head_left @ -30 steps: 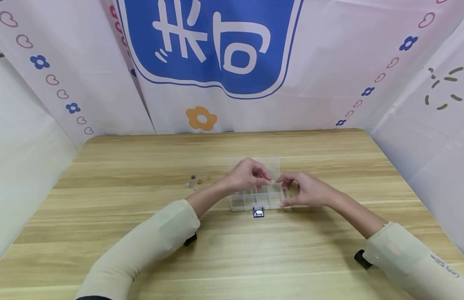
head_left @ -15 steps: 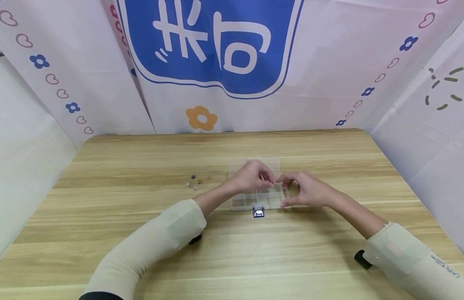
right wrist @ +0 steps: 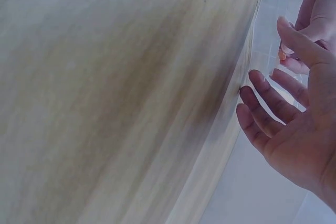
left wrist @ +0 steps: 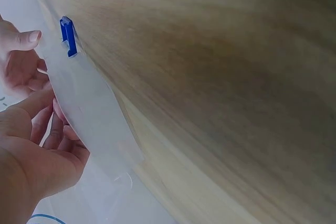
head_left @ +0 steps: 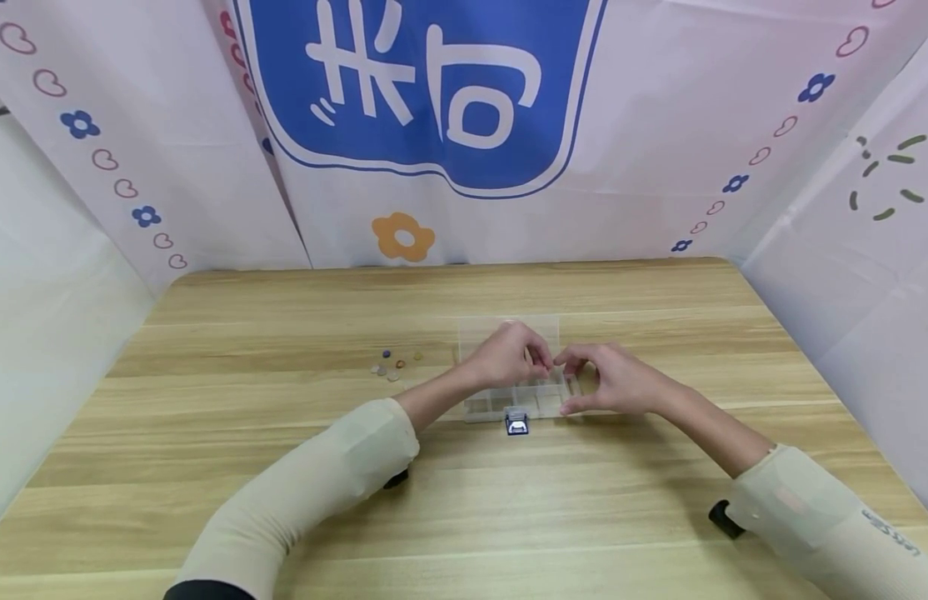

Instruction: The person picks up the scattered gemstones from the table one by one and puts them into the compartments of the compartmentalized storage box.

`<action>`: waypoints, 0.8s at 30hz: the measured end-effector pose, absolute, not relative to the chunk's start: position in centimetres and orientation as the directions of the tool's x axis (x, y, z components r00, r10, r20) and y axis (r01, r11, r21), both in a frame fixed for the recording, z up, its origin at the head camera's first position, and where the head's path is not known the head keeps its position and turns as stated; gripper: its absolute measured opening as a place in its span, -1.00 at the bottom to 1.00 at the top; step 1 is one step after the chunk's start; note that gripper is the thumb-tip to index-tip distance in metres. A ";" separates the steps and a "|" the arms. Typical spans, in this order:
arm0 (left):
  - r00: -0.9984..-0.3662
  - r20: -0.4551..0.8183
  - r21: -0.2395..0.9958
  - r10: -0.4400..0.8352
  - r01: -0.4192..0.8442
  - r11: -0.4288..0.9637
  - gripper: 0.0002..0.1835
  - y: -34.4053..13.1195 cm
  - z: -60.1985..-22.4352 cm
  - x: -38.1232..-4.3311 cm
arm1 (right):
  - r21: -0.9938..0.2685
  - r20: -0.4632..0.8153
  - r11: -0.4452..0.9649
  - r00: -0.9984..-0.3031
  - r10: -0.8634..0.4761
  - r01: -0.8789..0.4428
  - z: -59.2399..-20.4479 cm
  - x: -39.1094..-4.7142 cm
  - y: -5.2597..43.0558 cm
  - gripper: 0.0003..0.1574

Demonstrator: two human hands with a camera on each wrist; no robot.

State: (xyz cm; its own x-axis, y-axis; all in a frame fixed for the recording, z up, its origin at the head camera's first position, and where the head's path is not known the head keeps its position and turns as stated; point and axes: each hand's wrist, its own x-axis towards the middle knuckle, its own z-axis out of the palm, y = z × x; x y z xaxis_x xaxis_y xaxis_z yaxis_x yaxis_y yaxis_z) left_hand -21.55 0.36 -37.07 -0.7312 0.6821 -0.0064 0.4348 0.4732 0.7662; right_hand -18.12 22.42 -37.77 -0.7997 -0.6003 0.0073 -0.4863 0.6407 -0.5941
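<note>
A clear plastic compartment box [head_left: 501, 402] lies on the table with its see-through lid [head_left: 475, 331] raised at the back and a blue latch [head_left: 516, 423] at the front. My left hand [head_left: 509, 354] reaches over the box's right-hand compartments, fingertips bent down. In the right wrist view it pinches a small orange piece [right wrist: 282, 55], too small to name exactly. My right hand [head_left: 614, 379] curves round the box's right end, thumb at the front corner and index finger farther back. The left wrist view shows the box wall [left wrist: 92, 98] hiding the inside of the compartments.
Left of the box lie several tiny pieces: a blue one [head_left: 386, 354], a reddish one [head_left: 400, 364], a yellow one [head_left: 417, 356] and some pale ones [head_left: 381, 370]. White printed cloth [head_left: 644, 167] hangs behind the wooden table [head_left: 554, 517] and along its sides.
My left hand has shifted a little to the right over the box, its fingertips now closer to the right hand. The right hand, box and loose pieces stay where they were.
</note>
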 end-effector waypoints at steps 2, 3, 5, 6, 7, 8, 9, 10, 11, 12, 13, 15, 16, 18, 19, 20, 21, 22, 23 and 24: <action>-0.730 -0.004 0.760 0.684 0.442 0.477 -0.96 0.4 -37.1 -21.5 | -0.593 0.010 0.640 -0.800 -0.600 -0.488 -37.8 -18.1 22.4 -0.24; -0.729 -0.001 0.757 0.685 0.446 0.477 -0.96 0.4 -37.1 -21.6 | -0.593 0.011 0.640 -0.800 -0.600 -0.488 -37.8 -18.1 22.4 -0.24; -0.728 0.004 0.753 0.685 0.453 0.477 -0.96 0.5 -37.2 -21.6 | -0.595 0.012 0.639 -0.800 -0.600 -0.488 -37.8 -18.1 22.4 -0.24; -0.728 0.004 0.752 0.686 0.454 0.477 -0.96 0.5 -37.2 -21.6 | -0.594 0.011 0.640 -0.800 -0.600 -0.488 -37.8 -18.1 22.4 -0.24; -0.728 0.006 0.750 0.686 0.457 0.478 -0.96 0.5 -37.2 -21.6 | -0.593 0.011 0.641 -0.801 -0.599 -0.487 -37.8 -18.1 22.4 -0.24; -0.727 0.007 0.749 0.686 0.459 0.478 -0.96 0.5 -37.2 -21.6 | -0.593 0.010 0.642 -0.801 -0.598 -0.486 -37.7 -18.1 22.4 -0.24; -0.727 0.009 0.750 0.686 0.459 0.477 -0.96 0.5 -37.2 -21.6 | -0.591 0.010 0.644 -0.802 -0.597 -0.486 -37.7 -18.1 22.4 -0.24; -0.726 0.010 0.750 0.688 0.460 0.475 -0.96 0.4 -37.2 -21.6 | -0.590 0.008 0.645 -0.803 -0.596 -0.485 -37.7 -18.1 22.4 -0.24; -0.724 0.010 0.751 0.690 0.461 0.473 -0.96 0.4 -37.2 -21.6 | -0.590 0.006 0.646 -0.803 -0.596 -0.484 -37.7 -18.1 22.4 -0.24; -0.722 0.012 0.752 0.692 0.463 0.469 -0.95 0.3 -37.2 -21.6 | -0.591 0.004 0.647 -0.804 -0.595 -0.482 -37.7 -18.1 22.4 -0.24; -0.718 0.016 0.753 0.695 0.467 0.464 -0.95 0.2 -37.2 -21.6 | -0.592 0.001 0.648 -0.804 -0.594 -0.479 -37.7 -18.1 22.4 -0.24; -0.713 0.023 0.760 0.701 0.468 0.451 -0.94 0.0 -37.2 -21.6 | -0.599 -0.006 0.647 -0.806 -0.592 -0.472 -37.7 -18.0 22.4 -0.23; -0.712 0.024 0.765 0.702 0.465 0.446 -0.93 -0.2 -37.2 -21.6 | -0.602 -0.009 0.647 -0.806 -0.591 -0.468 -37.7 -18.0 22.4 -0.23; -0.714 0.027 0.771 0.699 0.461 0.440 -0.91 -0.5 -37.2 -21.5 | -0.606 -0.012 0.646 -0.807 -0.591 -0.464 -37.7 -18.0 22.4 -0.22; -0.716 0.027 0.774 0.698 0.456 0.438 -0.90 -0.7 -37.2 -21.4 | -0.606 -0.013 0.647 -0.807 -0.591 -0.464 -37.7 -18.0 22.4 -0.23; -0.718 0.027 0.776 0.696 0.454 0.438 -0.89 -0.9 -37.2 -21.4 | -0.604 -0.011 0.646 -0.806 -0.592 -0.466 -37.7 -18.0 22.4 -0.23; -0.718 0.031 0.774 0.695 0.457 0.438 -0.89 -1.2 -37.2 -21.3 | -0.603 -0.008 0.645 -0.805 -0.593 -0.469 -37.7 -18.1 22.4 -0.23; -0.719 0.033 0.774 0.694 0.458 0.438 -0.89 -1.4 -37.2 -21.2 | -0.601 -0.005 0.645 -0.804 -0.594 -0.473 -37.7 -18.1 22.3 -0.24; -0.719 0.040 0.771 0.694 0.464 0.437 -0.89 -1.6 -37.1 -21.1 | -0.597 -0.003 0.646 -0.803 -0.595 -0.476 -37.7 -18.1 22.3 -0.24; -0.719 0.046 0.770 0.693 0.467 0.434 -0.89 -1.8 -37.1 -21.0 | -0.594 -0.001 0.646 -0.803 -0.596 -0.479 -37.7 -18.1 22.4 -0.24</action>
